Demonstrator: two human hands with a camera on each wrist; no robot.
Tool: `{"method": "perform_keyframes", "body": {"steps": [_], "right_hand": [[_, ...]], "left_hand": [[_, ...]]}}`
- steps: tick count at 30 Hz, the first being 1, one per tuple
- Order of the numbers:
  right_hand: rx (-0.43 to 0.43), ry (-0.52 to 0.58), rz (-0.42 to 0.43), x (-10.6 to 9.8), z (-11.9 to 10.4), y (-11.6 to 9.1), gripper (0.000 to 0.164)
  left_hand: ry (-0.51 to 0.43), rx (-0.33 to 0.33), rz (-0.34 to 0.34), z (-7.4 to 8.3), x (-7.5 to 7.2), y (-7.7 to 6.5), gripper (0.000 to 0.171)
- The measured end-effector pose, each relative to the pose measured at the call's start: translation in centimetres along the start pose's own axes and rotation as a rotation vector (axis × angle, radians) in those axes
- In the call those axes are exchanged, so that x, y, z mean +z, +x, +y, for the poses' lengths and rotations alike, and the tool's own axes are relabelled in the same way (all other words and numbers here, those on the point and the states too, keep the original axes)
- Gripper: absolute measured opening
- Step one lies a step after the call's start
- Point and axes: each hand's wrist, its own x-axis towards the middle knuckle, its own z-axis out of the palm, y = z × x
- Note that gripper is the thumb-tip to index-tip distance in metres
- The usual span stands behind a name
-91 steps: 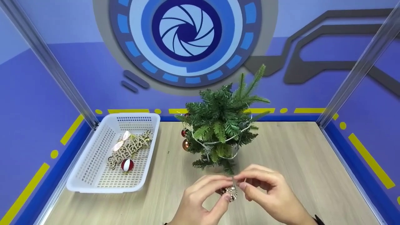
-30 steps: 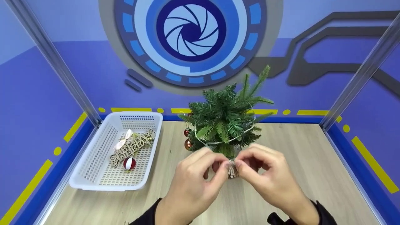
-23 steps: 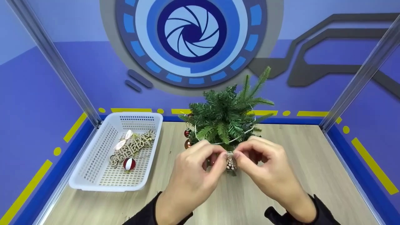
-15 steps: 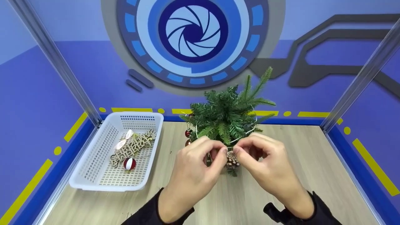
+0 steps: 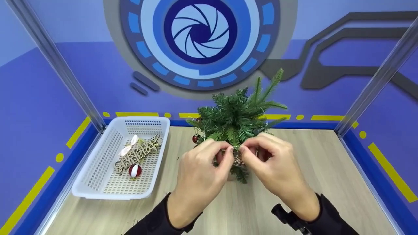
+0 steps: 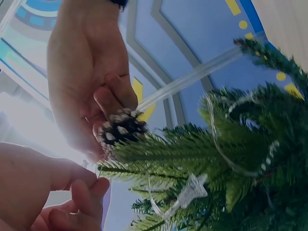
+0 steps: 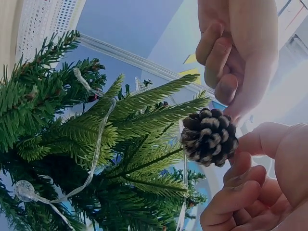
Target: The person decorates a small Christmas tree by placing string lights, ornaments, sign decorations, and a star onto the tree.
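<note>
A brown pine cone ornament [image 7: 210, 137] hangs at the tips of the front branches of a small artificial Christmas tree [image 5: 228, 111]. Both hands meet just above it. Thumb and fingers of my left hand [image 5: 200, 173] pinch one side of its thin string [image 5: 236, 147], and my right hand [image 5: 276, 166] pinches the other side, so the loop is spread between them. In the left wrist view a green branch tip [image 6: 113, 168] reaches in at the fingertips. Whether the loop encircles that tip, I cannot tell. The hands partly cover the cone in the head view.
At left stands a white plastic basket [image 5: 76, 191] holding a wooden lettering ornament [image 5: 138, 155], a pale bow [image 5: 125, 150] and a red-and-white ball [image 5: 135, 170]. A light string [image 7: 98, 144] and a red bauble [image 5: 196, 138] hang on the tree. Blue walls enclose the wooden table [image 5: 310, 163].
Both hands have carried the pine cone from the table's front up and forward to the tree. The string, pulled apart between them, has moved slightly further toward the branches in the last half second.
</note>
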Motion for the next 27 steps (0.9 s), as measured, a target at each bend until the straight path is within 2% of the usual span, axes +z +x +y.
{"method": "perform_keyframes", "body": {"steps": [6, 13, 21, 27], "right_hand": [[-0.051, -0.019, 0.032, 0.32, 0.14, 0.39, 0.018], [-0.024, -0.096, 0.015, 0.21, 0.37, 0.70, 0.016], [-0.031, -0.130, 0.024, 0.22, 0.49, 0.82, 0.016], [-0.029, -0.175, -0.007, 0.03, 0.42, 0.66, 0.014]], "left_hand": [[0.064, 0.002, -0.008, 0.02, -0.03, 0.14, 0.011], [0.118, 0.010, -0.042, 0.04, 0.12, 0.49, 0.015], [0.182, 0.052, -0.015, 0.14, 0.37, 0.52, 0.015], [0.208, 0.080, -0.020, 0.19, 0.27, 0.53, 0.014]]}}
